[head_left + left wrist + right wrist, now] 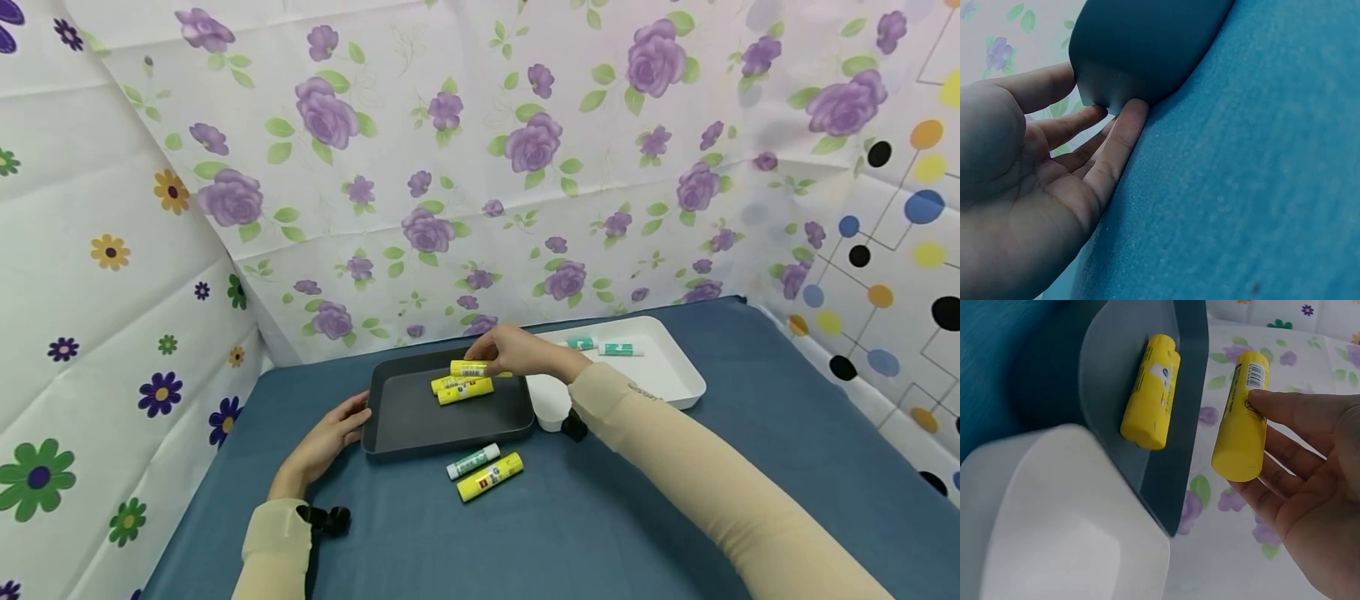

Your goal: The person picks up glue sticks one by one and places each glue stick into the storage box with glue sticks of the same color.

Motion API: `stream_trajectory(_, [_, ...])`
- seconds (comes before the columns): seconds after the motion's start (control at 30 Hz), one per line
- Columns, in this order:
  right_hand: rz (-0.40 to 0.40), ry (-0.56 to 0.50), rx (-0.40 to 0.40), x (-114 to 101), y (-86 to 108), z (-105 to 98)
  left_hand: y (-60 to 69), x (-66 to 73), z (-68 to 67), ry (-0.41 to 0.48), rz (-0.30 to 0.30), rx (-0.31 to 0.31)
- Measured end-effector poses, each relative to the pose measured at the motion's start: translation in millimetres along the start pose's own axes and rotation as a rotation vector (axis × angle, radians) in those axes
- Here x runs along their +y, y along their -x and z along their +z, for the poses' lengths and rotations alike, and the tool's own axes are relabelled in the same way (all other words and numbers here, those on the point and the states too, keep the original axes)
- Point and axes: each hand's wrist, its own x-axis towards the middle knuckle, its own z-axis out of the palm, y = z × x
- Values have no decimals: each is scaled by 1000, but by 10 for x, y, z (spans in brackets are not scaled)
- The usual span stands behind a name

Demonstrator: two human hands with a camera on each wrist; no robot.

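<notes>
Head shows four yellow tubes (490,477), seemingly three green-labelled tubes (473,461).

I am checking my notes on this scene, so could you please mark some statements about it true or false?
The right hand holds a yellow tube. True.
The left hand holds a tube. False: the left hand touches the dark gray tray.
Two other yellow tubes lie in the dark gray tray. True.
Green-and-white tubes lie in the white tray.  True.
Both tubes on the blue cloth are yellow. False: one is a green-and-white tube.
</notes>
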Motion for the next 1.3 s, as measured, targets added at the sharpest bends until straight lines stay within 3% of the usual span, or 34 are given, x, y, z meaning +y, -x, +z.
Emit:
stream_trajectory(0.3, [26,-13,-38,-175,-338,168,24,-25,-35,12,3,9])
stream_trajectory(0.57, [-5,-9,-71,-290,-557,319,40,-26,-49,12,-13,10])
stream_trajectory(0.97, [-48,-12,-130,-415,-811,544,25,-10,-33,17,-33,24])
stream_trajectory(1.3, [-37,58,-161,-478,-913,649,1,-8,-4,30,-17,21])
